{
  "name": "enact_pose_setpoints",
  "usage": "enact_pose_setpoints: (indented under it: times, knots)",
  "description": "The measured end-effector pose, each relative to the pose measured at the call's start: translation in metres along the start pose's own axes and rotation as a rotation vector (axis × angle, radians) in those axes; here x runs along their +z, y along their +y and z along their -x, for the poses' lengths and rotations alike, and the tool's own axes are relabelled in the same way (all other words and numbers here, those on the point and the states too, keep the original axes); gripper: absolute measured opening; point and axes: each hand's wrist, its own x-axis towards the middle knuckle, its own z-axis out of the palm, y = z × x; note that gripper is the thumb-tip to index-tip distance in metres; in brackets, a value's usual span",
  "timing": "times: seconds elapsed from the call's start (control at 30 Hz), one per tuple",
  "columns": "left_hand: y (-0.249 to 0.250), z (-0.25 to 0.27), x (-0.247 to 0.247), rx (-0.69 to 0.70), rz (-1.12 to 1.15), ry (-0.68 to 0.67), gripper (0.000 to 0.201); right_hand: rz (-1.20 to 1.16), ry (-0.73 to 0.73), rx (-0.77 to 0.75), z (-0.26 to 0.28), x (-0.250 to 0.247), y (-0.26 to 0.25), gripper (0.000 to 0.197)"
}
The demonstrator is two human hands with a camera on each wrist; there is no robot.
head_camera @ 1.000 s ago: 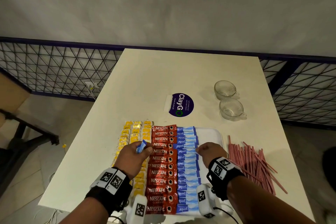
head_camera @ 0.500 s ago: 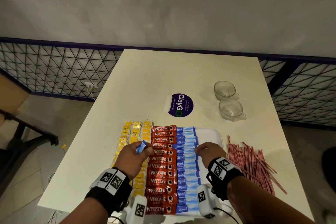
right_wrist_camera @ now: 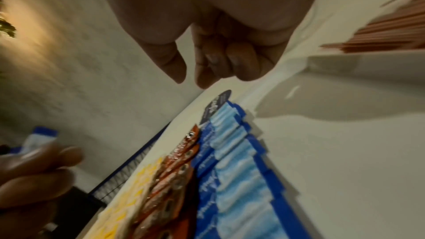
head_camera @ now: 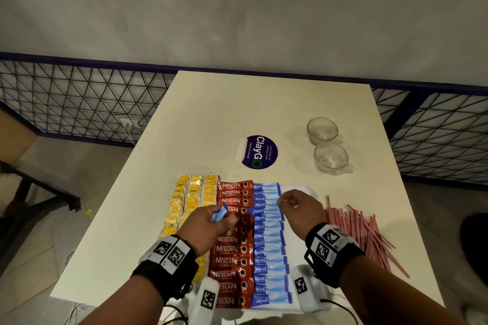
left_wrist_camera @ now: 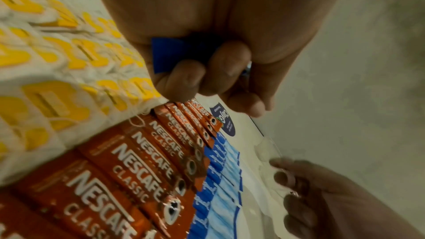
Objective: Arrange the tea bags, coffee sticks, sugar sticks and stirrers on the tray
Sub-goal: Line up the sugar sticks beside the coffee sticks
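Note:
A white tray [head_camera: 299, 188] holds yellow tea bags [head_camera: 190, 200] on the left, red coffee sticks [head_camera: 232, 261] in the middle and a column of blue sugar sticks [head_camera: 269, 258] to their right. My left hand [head_camera: 224, 219] hovers over the coffee sticks and grips a few blue sugar sticks [left_wrist_camera: 165, 54]. Over the far end of the sugar column, my right hand [head_camera: 286, 203] has its fingers [right_wrist_camera: 239, 61] curled and holds nothing. Red-striped stirrers [head_camera: 361, 232] lie in a loose pile on the table, right of the tray.
Two clear glass cups [head_camera: 330, 158] stand at the back right of the white table [head_camera: 237, 103]. A round purple sticker [head_camera: 260, 152] lies behind the tray. A wire fence runs along the table's far side.
My left hand has moved right with its sugar sticks, from the tea bags to above the coffee sticks. My right hand has shifted a little farther up the sugar column.

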Motion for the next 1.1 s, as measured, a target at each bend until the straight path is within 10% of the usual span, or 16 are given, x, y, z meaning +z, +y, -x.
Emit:
enact_pose_setpoints:
  times: [0.2, 1.1]
  knots:
    - [0.029, -0.003, 0.017, 0.119, -0.159, -0.172, 0.019, -0.220, -0.300, -0.152, 0.021, 0.010, -0.033, 0.015]
    - [0.038, -0.002, 0.008, 0.088, 0.140, 0.008, 0.020, -0.558, -0.214, 0.081, 0.011, -0.005, -0.013, 0.011]
